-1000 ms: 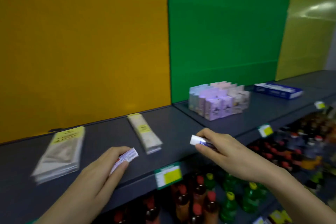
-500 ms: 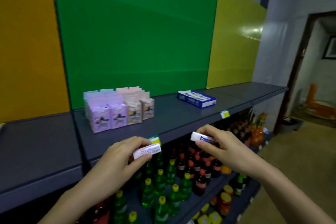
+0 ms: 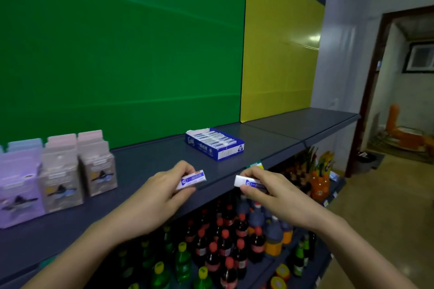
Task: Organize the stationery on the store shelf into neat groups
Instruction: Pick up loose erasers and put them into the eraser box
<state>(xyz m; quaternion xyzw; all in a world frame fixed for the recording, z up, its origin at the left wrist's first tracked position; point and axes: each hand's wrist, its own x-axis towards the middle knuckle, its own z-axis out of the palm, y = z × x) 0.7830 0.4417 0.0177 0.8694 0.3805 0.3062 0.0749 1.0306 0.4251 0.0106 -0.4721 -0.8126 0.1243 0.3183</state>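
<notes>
My left hand (image 3: pixel 162 191) grips a small white eraser in a blue-and-white sleeve (image 3: pixel 192 179) over the front of the dark grey shelf (image 3: pixel 150 159). My right hand (image 3: pixel 270 192) holds a second eraser of the same kind (image 3: pixel 246 182) just past the shelf's front edge. Behind both hands, an open blue-and-white box (image 3: pixel 215 144) lies flat on the shelf with several such erasers in a row. The two hands are a short gap apart, in front of the box.
Pastel purple, beige and pink packets (image 3: pixel 56 171) stand in rows at the shelf's left. Drink bottles (image 3: pixel 223 241) fill the lower shelves. Green and yellow back panels rise behind. A doorway (image 3: pixel 404 91) opens at the right.
The view has swung right along the shelf, from flat plastic packets to the eraser box. Both hands have kept their erasers and now sit nearer the box.
</notes>
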